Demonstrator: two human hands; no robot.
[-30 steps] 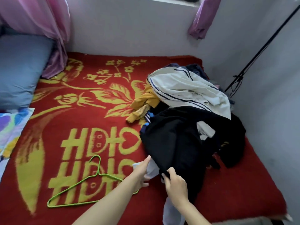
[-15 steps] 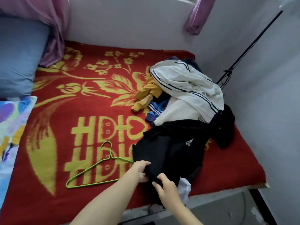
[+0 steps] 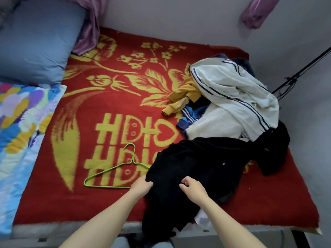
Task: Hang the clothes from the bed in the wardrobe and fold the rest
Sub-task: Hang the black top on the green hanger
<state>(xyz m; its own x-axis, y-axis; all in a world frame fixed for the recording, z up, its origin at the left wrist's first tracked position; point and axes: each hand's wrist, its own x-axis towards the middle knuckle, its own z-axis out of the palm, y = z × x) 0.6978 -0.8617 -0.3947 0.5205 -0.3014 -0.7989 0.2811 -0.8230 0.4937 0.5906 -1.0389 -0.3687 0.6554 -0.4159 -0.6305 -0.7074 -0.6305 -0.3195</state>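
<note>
**Head view**

- Bed (image 3: pixel 116 104): red blanket with a yellow pattern. A blue pillow (image 3: pixel 35 47) and a floral quilt (image 3: pixel 21 122) lie at the left.
- Pile, right side of the bed: a white striped jacket (image 3: pixel 232 90) on top, with a yellow garment (image 3: pixel 184 93) and a blue striped piece (image 3: pixel 189 115) at its left edge. None of these is hung or folded yet.
- Black garment (image 3: pixel 197 163): a second ago it was heaped against the pile. It has since been dragged toward the near edge and now lies flatter, with its lower end hanging over the edge of the bed. Its far end touches the pile.
- Hanger (image 3: pixel 133 159): green wire, flat on the blanket just left of the black garment. Its right tip is covered by the cloth.
- Left hand (image 3: pixel 141 185): its grip is closed on the left edge of the black garment.
- Right hand (image 3: pixel 192 187): fingers curled over the middle of the cloth. Whether they pinch it cannot be told.

**Assessment**

- The black garment is now singled out beside the hanger, so it is probably the first piece to be hung.
- The likely next step is finding its collar or shoulders and feeding the hanger in.
- No wardrobe is in view.
</note>
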